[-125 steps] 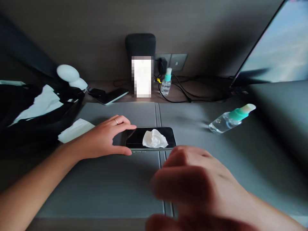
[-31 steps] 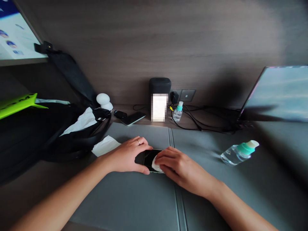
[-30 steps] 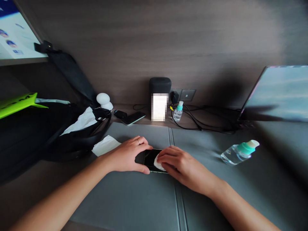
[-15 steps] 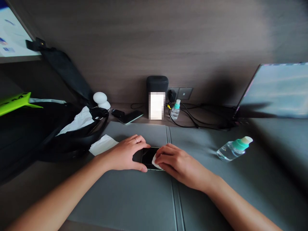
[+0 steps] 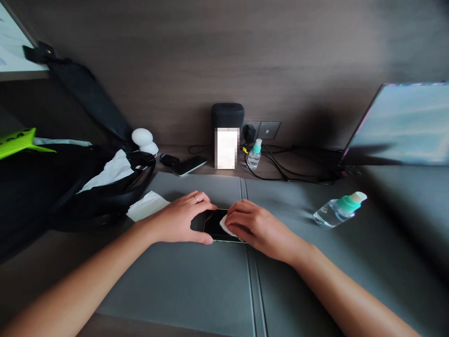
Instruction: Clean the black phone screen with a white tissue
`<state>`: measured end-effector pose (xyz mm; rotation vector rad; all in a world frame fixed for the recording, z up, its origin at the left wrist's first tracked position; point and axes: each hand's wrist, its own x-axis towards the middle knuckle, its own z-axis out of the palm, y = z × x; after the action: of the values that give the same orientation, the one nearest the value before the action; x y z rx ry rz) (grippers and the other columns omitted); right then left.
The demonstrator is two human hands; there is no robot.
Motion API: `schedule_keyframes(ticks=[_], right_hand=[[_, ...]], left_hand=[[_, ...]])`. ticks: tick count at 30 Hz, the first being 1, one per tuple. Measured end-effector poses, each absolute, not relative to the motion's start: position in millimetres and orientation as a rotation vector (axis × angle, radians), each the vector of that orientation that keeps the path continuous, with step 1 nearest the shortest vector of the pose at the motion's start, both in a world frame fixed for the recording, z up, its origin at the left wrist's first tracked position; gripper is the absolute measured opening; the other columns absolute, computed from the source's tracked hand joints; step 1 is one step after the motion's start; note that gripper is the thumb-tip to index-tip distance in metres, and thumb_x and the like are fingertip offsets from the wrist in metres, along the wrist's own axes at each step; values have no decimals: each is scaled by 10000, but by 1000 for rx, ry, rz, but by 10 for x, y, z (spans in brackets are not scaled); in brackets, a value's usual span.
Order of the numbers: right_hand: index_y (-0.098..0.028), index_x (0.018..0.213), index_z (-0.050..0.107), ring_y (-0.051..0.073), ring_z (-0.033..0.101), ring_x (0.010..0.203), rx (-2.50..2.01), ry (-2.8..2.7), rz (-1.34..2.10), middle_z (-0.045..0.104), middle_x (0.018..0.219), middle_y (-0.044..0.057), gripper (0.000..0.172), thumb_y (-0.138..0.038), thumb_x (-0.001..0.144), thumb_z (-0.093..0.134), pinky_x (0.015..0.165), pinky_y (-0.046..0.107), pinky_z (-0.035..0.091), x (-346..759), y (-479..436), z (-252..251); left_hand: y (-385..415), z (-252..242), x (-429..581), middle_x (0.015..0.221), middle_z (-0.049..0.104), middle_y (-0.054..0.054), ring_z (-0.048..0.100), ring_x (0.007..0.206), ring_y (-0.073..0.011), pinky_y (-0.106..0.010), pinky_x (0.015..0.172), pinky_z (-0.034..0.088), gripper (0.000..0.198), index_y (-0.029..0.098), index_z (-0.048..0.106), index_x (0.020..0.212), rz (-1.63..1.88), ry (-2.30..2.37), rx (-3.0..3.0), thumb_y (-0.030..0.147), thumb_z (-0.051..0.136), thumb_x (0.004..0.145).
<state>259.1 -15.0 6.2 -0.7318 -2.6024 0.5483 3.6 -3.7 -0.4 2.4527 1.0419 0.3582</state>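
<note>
A dark-screened smartphone (image 5: pixel 213 225) lies flat on the grey desk pad, crosswise before me. My left hand (image 5: pixel 182 217) grips its left part, thumb along the near edge and fingertips at the far edge. A folded white tissue (image 5: pixel 223 223) is bunched under the fingers of my right hand (image 5: pixel 250 224), pressed on the screen. The right end of the phone is hidden by that hand. Behind my left wrist, another white tissue (image 5: pixel 147 206) rests on the pad. A clear spray bottle (image 5: pixel 331 214) with a teal collar lies on its side, right of my right hand.
Along the back stand a black speaker-like box (image 5: pixel 227 112) and a small spray bottle (image 5: pixel 254 157) among black cables (image 5: pixel 280 173). A second phone (image 5: pixel 189 165) lies near a white rounded device (image 5: pixel 143 137). A black bag (image 5: pixel 38 187) fills the left; a screen (image 5: pixel 400 126) stands right.
The whole scene sits slightly higher in the picture as the camera tips. Both hands keep their holds, and the tissue stays on the phone's screen in nearly the same spot.
</note>
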Motion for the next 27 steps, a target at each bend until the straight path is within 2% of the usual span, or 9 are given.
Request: schedule_keyframes(ticks=[11,21,27], right_hand=[[-181,997,652,182,570,962,-763,-2643,493,646,1034,70,226,-220,1021,431,859,346,404,2586,-186,68],[-190,1008,664,175,576,974,-787,-2635,482,658,1058,65,217,-219,1015,449,872,337,404,2607,-173,70],[-179,1004,658,180,574,987,-652,-2677,549,657,1032,65,206,-205,1009,454,898,334,424,2565,-211,66]], left_hand=[[-26,5,41,1180,549,-42,526,1148,-265,-409,983,454,635,277,538,1286,340,1049,2439,496,769,736],[-34,7,47,1174,550,-41,527,1144,-254,-390,981,453,623,272,533,1279,346,1043,2456,486,770,744],[-27,-11,35,1184,550,-40,525,1146,-259,-395,989,447,630,284,534,1273,354,1037,2461,483,784,730]])
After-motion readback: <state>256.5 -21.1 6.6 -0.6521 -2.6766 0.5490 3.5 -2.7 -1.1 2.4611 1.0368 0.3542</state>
